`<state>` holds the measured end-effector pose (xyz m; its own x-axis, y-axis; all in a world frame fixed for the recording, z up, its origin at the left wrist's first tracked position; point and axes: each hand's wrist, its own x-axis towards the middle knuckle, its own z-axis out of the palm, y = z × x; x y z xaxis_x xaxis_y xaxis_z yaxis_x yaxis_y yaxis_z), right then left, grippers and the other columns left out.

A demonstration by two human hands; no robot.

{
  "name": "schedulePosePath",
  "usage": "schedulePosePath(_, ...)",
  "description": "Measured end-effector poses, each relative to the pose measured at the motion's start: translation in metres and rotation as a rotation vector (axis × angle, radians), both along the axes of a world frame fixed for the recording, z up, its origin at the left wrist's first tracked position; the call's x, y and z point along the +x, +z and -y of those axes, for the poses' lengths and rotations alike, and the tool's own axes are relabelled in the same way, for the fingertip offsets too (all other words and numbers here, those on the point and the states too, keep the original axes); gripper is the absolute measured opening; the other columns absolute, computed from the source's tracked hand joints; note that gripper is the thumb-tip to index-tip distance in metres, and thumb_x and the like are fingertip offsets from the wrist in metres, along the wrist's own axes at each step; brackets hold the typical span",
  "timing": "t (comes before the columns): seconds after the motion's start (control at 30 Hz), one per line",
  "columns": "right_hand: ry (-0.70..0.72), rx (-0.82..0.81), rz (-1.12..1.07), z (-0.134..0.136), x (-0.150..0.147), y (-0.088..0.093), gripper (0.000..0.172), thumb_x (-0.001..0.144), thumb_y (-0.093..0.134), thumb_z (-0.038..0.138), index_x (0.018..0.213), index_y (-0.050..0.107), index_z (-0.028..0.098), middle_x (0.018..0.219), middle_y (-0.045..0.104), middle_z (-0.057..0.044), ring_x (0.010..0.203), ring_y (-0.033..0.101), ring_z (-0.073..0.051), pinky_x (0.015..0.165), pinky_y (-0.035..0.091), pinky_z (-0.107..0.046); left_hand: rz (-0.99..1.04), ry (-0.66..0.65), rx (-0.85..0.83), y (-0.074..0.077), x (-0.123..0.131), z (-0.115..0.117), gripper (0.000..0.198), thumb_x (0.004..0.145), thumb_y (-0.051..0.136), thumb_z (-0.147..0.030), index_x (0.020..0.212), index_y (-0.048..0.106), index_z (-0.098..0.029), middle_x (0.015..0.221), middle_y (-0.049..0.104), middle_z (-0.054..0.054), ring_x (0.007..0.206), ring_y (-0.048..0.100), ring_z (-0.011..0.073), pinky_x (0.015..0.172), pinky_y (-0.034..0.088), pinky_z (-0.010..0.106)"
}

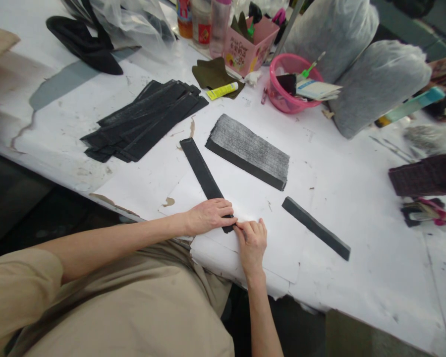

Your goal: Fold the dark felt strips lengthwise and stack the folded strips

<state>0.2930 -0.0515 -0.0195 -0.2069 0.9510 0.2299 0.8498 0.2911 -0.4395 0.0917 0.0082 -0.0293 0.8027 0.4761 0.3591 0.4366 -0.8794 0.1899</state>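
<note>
A long black strip (pixel 204 171) lies slantwise on the white table in front of me. My left hand (pixel 210 216) rests over its near end, fingers stretched flat across it. Right beside that, my right hand (pixel 251 240) has thumb and fingertips pinched at the strip's edge, close to the left fingertips. Beyond the hands sits a stack of grey-topped black pieces (pixel 250 148). A narrow dark strip (pixel 315 228) lies apart to the right. At the left, several wide black strips (pixel 144 121) are fanned in a pile.
Along the back stand a pink bowl (pixel 288 101) with small items, a pink box (pixel 241 52) and jars. A yellow tube (pixel 222 91) lies on olive scraps (pixel 208 74). Large wrapped bundles (pixel 379 84) stand at the back right. The table's front edge (pixel 245 280) is near my body.
</note>
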Motion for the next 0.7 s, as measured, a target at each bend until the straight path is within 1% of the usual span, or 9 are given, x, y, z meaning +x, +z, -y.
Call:
schedulePosePath(0.17, 0.004, 0.053, 0.055, 0.002, -0.002, 0.0, 0.021, 0.096, 0.051, 0.034, 0.086, 0.065, 0.023, 0.075, 0.054, 0.001, 0.076, 0.048, -0.016, 0.108, 0.032, -0.045, 0.021, -0.003, 0.03, 0.001, 0.0, 0.0, 0.02, 0.093, 0.053, -0.019, 0.112, 0.06, -0.017, 0.1, 0.062, 0.007, 0.107, 0.054, 0.0203, 0.095, 0.047, 0.035)
schedulePosePath(0.37, 0.004, 0.067, 0.109, 0.011, 0.0, 0.001, 0.02, 0.097, 0.05, 0.032, 0.102, 0.068, 0.025, 0.077, 0.053, 0.0, 0.077, 0.047, -0.015, 0.108, 0.034, -0.047, 0.04, -0.007, 0.005, 0.002, -0.001, -0.001, 0.019, 0.094, 0.051, -0.018, 0.11, 0.061, -0.016, 0.098, 0.062, 0.008, 0.108, 0.054, 0.0201, 0.096, 0.047, 0.034)
schedulePosePath(0.47, -0.005, 0.067, 0.099, 0.016, 0.003, 0.003, 0.021, 0.097, 0.049, 0.03, 0.106, 0.068, 0.027, 0.079, 0.054, 0.0, 0.078, 0.048, -0.016, 0.107, 0.034, -0.048, 0.045, -0.009, -0.01, 0.002, 0.0, -0.001, 0.02, 0.094, 0.052, -0.018, 0.112, 0.061, -0.016, 0.1, 0.062, 0.008, 0.108, 0.054, 0.0201, 0.097, 0.046, 0.035)
schedulePosePath(0.57, -0.035, 0.043, 0.019, 0.018, 0.004, 0.004, 0.02, 0.097, 0.049, 0.032, 0.096, 0.068, 0.024, 0.079, 0.055, -0.001, 0.08, 0.051, -0.016, 0.107, 0.035, -0.049, 0.051, -0.004, -0.015, 0.004, 0.0, -0.001, 0.02, 0.093, 0.052, -0.018, 0.112, 0.06, -0.017, 0.099, 0.062, 0.007, 0.107, 0.054, 0.0194, 0.097, 0.046, 0.035)
schedulePosePath(0.63, -0.09, 0.036, -0.062, 0.018, 0.0, 0.003, 0.021, 0.097, 0.049, 0.034, 0.093, 0.066, 0.022, 0.085, 0.059, -0.003, 0.086, 0.055, -0.018, 0.105, 0.036, -0.049, 0.054, 0.001, -0.015, 0.006, 0.001, -0.001, 0.02, 0.094, 0.052, -0.017, 0.112, 0.06, -0.017, 0.097, 0.062, 0.006, 0.104, 0.055, 0.0186, 0.096, 0.047, 0.034)
schedulePosePath(0.7, -0.132, 0.054, -0.111, 0.016, -0.01, 0.0, 0.024, 0.097, 0.047, 0.036, 0.105, 0.064, 0.021, 0.1, 0.062, -0.007, 0.098, 0.056, -0.021, 0.103, 0.039, -0.048, 0.05, 0.003, -0.023, 0.007, 0.002, -0.001, 0.021, 0.093, 0.052, -0.016, 0.113, 0.059, -0.017, 0.097, 0.062, 0.006, 0.101, 0.056, 0.0174, 0.095, 0.049, 0.033)
